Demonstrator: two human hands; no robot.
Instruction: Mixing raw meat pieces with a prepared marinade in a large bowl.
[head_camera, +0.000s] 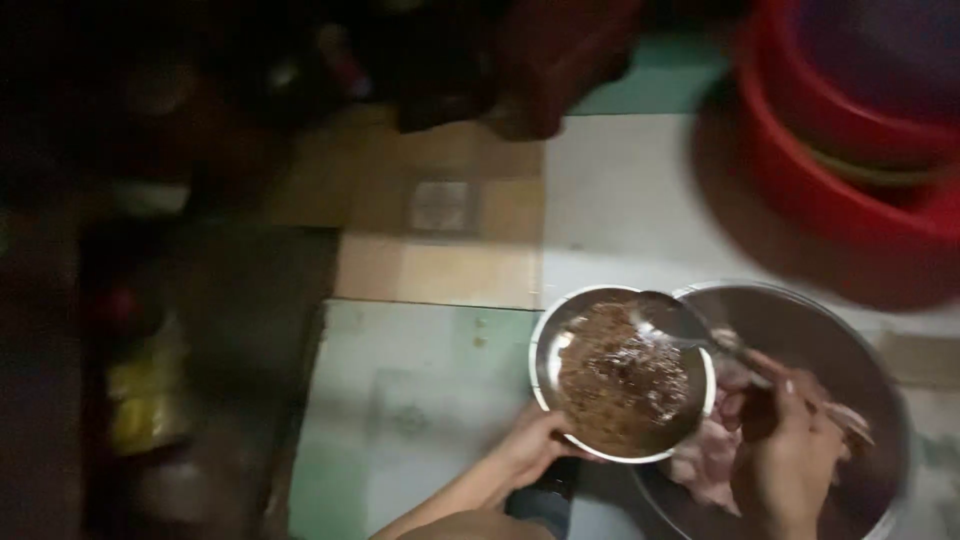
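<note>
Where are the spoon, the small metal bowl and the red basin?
spoon (668, 318), head view, on its scoop above the brown mix.
small metal bowl (541, 360), head view, on its left rim.
red basin (830, 190), head view, on its outer wall.

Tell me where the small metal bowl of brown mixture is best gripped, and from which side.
Probably at the near-left rim of the small metal bowl, coming from below-left, where the left hand already holds it. That rim is bare and reachable. The right side overlaps the large metal basin, and the spoon in the right hand reaches in from there, so that side looks crowded.
</note>
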